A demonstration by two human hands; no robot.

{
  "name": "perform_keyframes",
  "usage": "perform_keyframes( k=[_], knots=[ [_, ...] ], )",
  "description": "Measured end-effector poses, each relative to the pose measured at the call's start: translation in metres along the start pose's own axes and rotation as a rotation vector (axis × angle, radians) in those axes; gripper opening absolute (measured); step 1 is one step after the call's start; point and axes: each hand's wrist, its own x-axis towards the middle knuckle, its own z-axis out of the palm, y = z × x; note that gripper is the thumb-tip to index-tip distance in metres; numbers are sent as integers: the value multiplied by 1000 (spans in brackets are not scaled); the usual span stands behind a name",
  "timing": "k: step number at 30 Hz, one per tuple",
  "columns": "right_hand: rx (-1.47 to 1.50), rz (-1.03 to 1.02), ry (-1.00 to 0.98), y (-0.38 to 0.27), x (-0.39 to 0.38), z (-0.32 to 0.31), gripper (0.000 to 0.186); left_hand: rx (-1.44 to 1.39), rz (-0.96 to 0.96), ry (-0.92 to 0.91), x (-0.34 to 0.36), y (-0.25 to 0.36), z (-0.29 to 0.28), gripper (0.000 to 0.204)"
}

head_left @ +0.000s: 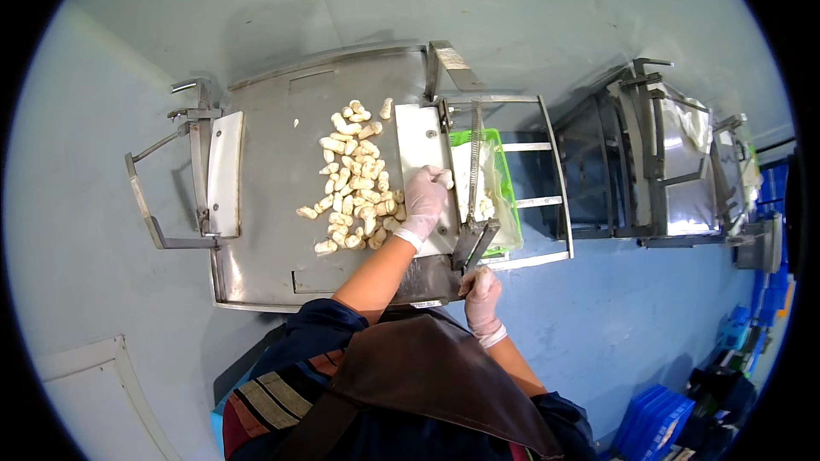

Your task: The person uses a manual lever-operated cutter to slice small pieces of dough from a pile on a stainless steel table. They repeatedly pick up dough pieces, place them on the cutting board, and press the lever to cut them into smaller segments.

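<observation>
A pile of stubby cream-white pieces that look like mushrooms [350,172] lies on the steel table [265,205]. Right of the pile, a white cutting board [413,132] is fixed along the table's edge, beside a hinged lever cutter [475,243] with a spring. My left hand [425,203], in a pale glove, rests on this board with fingers closed round one mushroom, its pale end [446,177] showing at the board's cutting edge. Gloved too, my right hand [483,297] is closed round the near end of the cutter's lever, whose grip is mostly hidden by the fingers.
Beyond the cutter, a green crate [509,188] with a clear liner holds white pieces, on a metal rail frame [559,196]. Another white board with a lever cutter [224,175] stands at the table's left edge. More steel equipment [688,171] and blue crates [653,423] are at right.
</observation>
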Motion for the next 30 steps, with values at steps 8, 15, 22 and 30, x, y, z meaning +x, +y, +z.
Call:
perform_keyframes(
  k=[8,15,22,30],
  knots=[
    [-29,65,69,-88,16,16,53,29,14,101,6,-28,9,18],
    [-107,72,103,-71,9,15,50,120,94,96,-1,-15,5,16],
    [-16,-11,115,-20,0,10,56,264,119,-21,-2,-4,5,17],
    [-2,5,52,-34,3,6,52,17,74,-28,2,-15,8,8]
  ],
)
